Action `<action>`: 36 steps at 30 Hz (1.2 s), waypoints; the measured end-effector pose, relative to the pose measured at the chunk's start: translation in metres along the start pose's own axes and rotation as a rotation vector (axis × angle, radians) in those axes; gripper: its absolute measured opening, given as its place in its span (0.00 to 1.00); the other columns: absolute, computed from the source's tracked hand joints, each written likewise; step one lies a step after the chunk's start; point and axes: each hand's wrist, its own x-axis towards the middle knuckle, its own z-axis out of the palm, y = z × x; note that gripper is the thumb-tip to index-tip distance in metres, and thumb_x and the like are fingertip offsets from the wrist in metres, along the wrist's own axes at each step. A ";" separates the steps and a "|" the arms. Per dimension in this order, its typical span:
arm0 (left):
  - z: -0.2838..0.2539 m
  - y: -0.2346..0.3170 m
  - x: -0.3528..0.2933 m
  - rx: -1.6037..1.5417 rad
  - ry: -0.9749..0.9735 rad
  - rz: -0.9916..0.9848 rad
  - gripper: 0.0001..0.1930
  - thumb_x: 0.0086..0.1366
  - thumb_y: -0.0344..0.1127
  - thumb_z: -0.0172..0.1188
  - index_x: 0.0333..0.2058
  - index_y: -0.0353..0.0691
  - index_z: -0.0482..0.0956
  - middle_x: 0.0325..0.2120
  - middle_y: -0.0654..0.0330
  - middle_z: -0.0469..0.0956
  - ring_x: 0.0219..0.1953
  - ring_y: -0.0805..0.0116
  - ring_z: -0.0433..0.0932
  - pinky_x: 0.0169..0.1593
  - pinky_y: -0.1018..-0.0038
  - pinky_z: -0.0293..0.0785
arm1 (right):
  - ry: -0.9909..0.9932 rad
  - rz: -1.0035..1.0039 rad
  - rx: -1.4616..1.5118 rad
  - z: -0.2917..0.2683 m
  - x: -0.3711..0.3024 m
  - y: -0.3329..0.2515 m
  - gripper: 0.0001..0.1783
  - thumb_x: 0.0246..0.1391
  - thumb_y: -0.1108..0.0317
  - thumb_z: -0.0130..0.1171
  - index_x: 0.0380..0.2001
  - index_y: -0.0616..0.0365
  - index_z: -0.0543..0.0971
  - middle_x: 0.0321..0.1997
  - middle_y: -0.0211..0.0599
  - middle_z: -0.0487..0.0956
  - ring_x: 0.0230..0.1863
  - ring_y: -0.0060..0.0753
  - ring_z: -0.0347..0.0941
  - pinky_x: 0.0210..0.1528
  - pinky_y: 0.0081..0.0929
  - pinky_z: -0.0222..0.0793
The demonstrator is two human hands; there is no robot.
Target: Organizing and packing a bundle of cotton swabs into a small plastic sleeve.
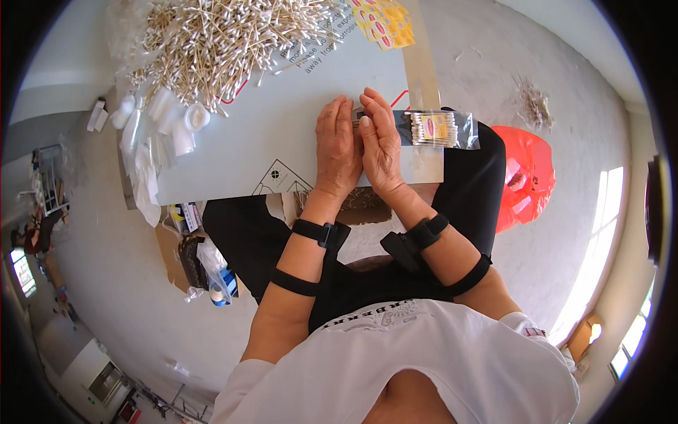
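Observation:
My left hand (337, 138) and my right hand (382, 145) come together over the grey tabletop (261, 152), palms facing and fingers bent inward. Between them a little of what looks like a bundle of cotton swabs (357, 126) shows; most of it is hidden by the fingers. Just right of my right hand lies a clear bag (466, 131) with a row of cotton swabs (418, 130) and a yellow card (436, 127) inside. A large heap of loose cotton swabs (219, 46) covers the far left of the table.
Several yellow cards (385, 22) lie at the far edge. White rolls and plastic wrappers (183, 127) sit at the table's left edge. A red plastic bag (526, 177) is on the floor at right; a cardboard box (173, 247) with packages stands at lower left.

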 end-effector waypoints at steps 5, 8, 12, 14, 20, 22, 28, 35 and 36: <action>-0.016 -0.015 0.012 -0.102 0.018 -0.042 0.27 0.56 0.18 0.56 0.56 0.29 0.67 0.57 0.45 0.66 0.59 0.44 0.65 0.63 0.56 0.62 | -0.022 0.020 -0.167 -0.012 0.053 -0.003 0.15 0.55 0.72 0.59 0.45 0.65 0.74 0.47 0.47 0.75 0.40 0.42 0.76 0.46 0.36 0.74; -0.028 -0.039 0.039 0.106 0.005 0.015 0.29 0.54 0.18 0.57 0.57 0.35 0.68 0.59 0.48 0.65 0.62 0.46 0.63 0.64 0.55 0.59 | -0.115 0.006 -0.409 -0.006 0.103 0.007 0.17 0.51 0.67 0.64 0.42 0.65 0.75 0.45 0.48 0.75 0.39 0.47 0.77 0.44 0.38 0.74; -0.034 -0.053 0.092 0.429 -0.020 0.204 0.30 0.56 0.24 0.60 0.60 0.37 0.67 0.64 0.51 0.61 0.67 0.49 0.57 0.68 0.53 0.52 | -0.104 -0.165 -0.779 0.022 0.145 0.016 0.19 0.49 0.60 0.65 0.40 0.62 0.77 0.44 0.46 0.78 0.44 0.48 0.76 0.45 0.42 0.73; -0.028 -0.059 0.108 0.502 -0.098 0.182 0.31 0.60 0.34 0.61 0.62 0.39 0.65 0.69 0.55 0.54 0.72 0.53 0.49 0.70 0.51 0.44 | -0.161 -0.139 -0.931 0.034 0.158 0.019 0.18 0.50 0.57 0.62 0.38 0.60 0.78 0.42 0.47 0.79 0.44 0.49 0.77 0.44 0.45 0.73; -0.018 -0.076 0.104 0.600 -0.153 0.087 0.31 0.65 0.47 0.58 0.63 0.39 0.64 0.71 0.57 0.48 0.73 0.55 0.43 0.70 0.46 0.42 | -0.203 0.022 -1.011 0.036 0.161 0.020 0.12 0.51 0.64 0.58 0.35 0.60 0.81 0.39 0.47 0.82 0.40 0.51 0.80 0.44 0.42 0.75; -0.017 -0.079 0.103 0.609 -0.157 0.089 0.31 0.66 0.48 0.56 0.63 0.38 0.65 0.72 0.57 0.47 0.74 0.56 0.42 0.70 0.46 0.41 | -0.172 0.050 -0.982 0.027 0.153 0.023 0.10 0.51 0.63 0.56 0.31 0.57 0.81 0.35 0.45 0.82 0.37 0.50 0.80 0.41 0.42 0.74; -0.027 -0.075 0.104 0.551 -0.105 0.114 0.29 0.63 0.41 0.60 0.60 0.36 0.67 0.69 0.57 0.53 0.73 0.57 0.46 0.70 0.47 0.43 | -0.259 0.041 -0.779 -0.009 0.124 0.022 0.08 0.48 0.65 0.56 0.23 0.56 0.81 0.26 0.44 0.81 0.32 0.47 0.78 0.35 0.40 0.72; -0.036 -0.040 0.086 0.211 -0.190 0.301 0.24 0.55 0.25 0.62 0.52 0.45 0.76 0.56 0.58 0.72 0.62 0.55 0.66 0.63 0.63 0.62 | -0.807 -0.135 -0.857 -0.026 0.146 0.011 0.05 0.43 0.68 0.59 0.24 0.55 0.82 0.27 0.43 0.81 0.34 0.50 0.79 0.36 0.41 0.73; -0.033 -0.039 0.084 0.211 -0.144 0.304 0.17 0.54 0.25 0.62 0.45 0.44 0.80 0.47 0.61 0.77 0.54 0.57 0.72 0.58 0.63 0.66 | -0.863 -0.100 -0.905 -0.022 0.150 0.006 0.06 0.44 0.66 0.62 0.25 0.56 0.82 0.30 0.43 0.82 0.36 0.49 0.79 0.38 0.40 0.73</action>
